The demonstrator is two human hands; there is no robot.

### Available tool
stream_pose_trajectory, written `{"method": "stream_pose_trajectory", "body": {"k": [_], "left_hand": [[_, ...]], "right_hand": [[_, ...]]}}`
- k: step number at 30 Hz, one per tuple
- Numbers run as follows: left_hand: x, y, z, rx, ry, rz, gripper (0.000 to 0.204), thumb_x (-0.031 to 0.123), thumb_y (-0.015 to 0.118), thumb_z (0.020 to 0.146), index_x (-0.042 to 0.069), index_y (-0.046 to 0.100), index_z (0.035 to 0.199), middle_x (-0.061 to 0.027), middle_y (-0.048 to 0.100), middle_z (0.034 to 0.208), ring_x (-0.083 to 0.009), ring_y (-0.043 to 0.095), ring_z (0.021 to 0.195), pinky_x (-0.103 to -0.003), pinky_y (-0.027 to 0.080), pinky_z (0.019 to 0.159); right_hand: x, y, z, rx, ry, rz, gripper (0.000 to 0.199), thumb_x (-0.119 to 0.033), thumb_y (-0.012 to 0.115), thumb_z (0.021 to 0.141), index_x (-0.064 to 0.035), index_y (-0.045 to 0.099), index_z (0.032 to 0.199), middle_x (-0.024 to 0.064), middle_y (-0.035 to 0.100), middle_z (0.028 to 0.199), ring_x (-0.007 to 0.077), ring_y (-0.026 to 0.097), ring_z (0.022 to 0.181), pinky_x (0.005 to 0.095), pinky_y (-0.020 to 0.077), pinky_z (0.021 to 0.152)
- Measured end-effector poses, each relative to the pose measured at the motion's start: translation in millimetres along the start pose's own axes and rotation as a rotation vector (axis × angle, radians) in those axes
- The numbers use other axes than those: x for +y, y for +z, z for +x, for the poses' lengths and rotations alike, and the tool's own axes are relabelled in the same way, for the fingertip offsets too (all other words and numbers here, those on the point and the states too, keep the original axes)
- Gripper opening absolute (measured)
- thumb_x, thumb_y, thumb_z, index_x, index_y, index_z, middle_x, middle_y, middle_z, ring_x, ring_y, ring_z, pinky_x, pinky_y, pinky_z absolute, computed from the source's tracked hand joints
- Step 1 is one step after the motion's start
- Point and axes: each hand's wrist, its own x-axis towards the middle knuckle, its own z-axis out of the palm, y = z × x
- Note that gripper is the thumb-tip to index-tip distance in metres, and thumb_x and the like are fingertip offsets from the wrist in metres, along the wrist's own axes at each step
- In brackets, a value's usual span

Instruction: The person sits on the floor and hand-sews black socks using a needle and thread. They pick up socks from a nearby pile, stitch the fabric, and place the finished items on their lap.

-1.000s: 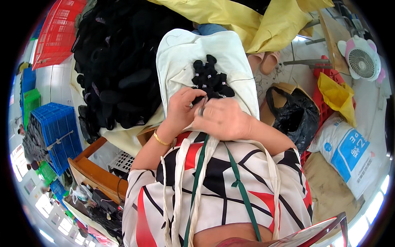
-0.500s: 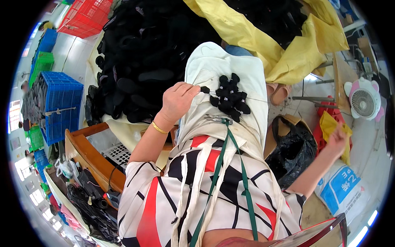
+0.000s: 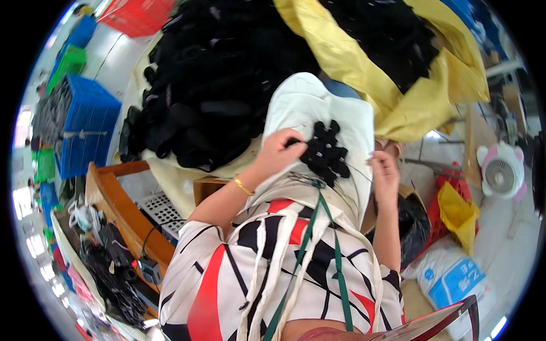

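My left hand [image 3: 278,152] pinches a small black fabric piece [image 3: 292,141] above the white cloth [image 3: 287,108] over my lap. Beside it lies a cluster of small black fabric bundles [image 3: 325,153], touching one another. My right hand [image 3: 385,173] is at the cloth's right edge, fingertips drawn together; whatever they grip is too small to make out. A thin dark thread [image 3: 358,171] runs from the cluster's side toward that hand. Metal thread snips [image 3: 306,179], on a green cord [image 3: 336,250], rest below the cluster.
A large heap of black fabric pieces [image 3: 227,62] fills the far left. More black pieces lie by yellow sheeting [image 3: 398,122] at the far right. A wooden frame [image 3: 128,210] and blue crate [image 3: 91,128] stand left; a black bag [image 3: 414,227] and small fan [image 3: 501,173] stand right.
My right hand has swung in from the far right to the edge of the lap cloth. My left hand has moved right and nearer, up against the black cluster, still pinching the piece.
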Motion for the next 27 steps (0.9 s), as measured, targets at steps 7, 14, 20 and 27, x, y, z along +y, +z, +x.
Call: {"method": "stream_pose_trajectory", "body": {"k": [7, 14, 20, 27], "left_hand": [[21, -8, 7, -0.236, -0.232, -0.212, 0.012, 0.012, 0.066, 0.091, 0.003, 0.064, 0.099, 0.0045, 0.059, 0.085, -0.003, 0.05, 0.072, -0.021, 0.042, 0.061], [-128, -109, 2, 0.399, -0.491, -0.231, 0.017, 0.017, 0.064, 0.093, 0.006, 0.066, 0.106, 0.0011, 0.064, 0.091, -0.0072, 0.06, 0.082, -0.025, 0.053, 0.068], [-298, -258, -65, 1.289, -0.771, 0.251, 0.038, 0.013, 0.074, 0.077, 0.0, 0.057, 0.108, -0.0086, 0.061, 0.091, -0.0212, 0.061, 0.081, -0.035, 0.053, 0.073], [-299, -330, -65, 0.907, -0.77, 0.827, 0.062, 0.021, 0.078, 0.069, 0.0, 0.059, 0.125, -0.021, 0.06, 0.107, -0.0367, 0.059, 0.105, -0.043, 0.049, 0.094]], "right_hand": [[-25, 105, 32, -0.426, 0.172, 0.052, 0.01, -0.003, 0.064, 0.093, -0.0017, 0.063, 0.103, -0.0039, 0.061, 0.086, 0.0019, 0.054, 0.076, 0.0184, 0.0443, 0.069], [6, 100, 54, -0.2, 0.34, 0.1, 0.01, -0.004, 0.063, 0.094, -0.0041, 0.064, 0.104, -0.0052, 0.061, 0.088, 0.0027, 0.053, 0.077, 0.0175, 0.0417, 0.072], [-2, 109, 67, -0.157, 0.449, 0.17, 0.011, -0.007, 0.058, 0.097, -0.0028, 0.059, 0.107, 0.0027, 0.063, 0.092, 0.0119, 0.062, 0.08, 0.0297, 0.0556, 0.075], [-7, 149, 83, -0.103, 0.505, 0.156, 0.009, -0.006, 0.061, 0.096, -0.0024, 0.06, 0.104, 0.0013, 0.063, 0.087, 0.0085, 0.06, 0.074, 0.0253, 0.0538, 0.072]]}}
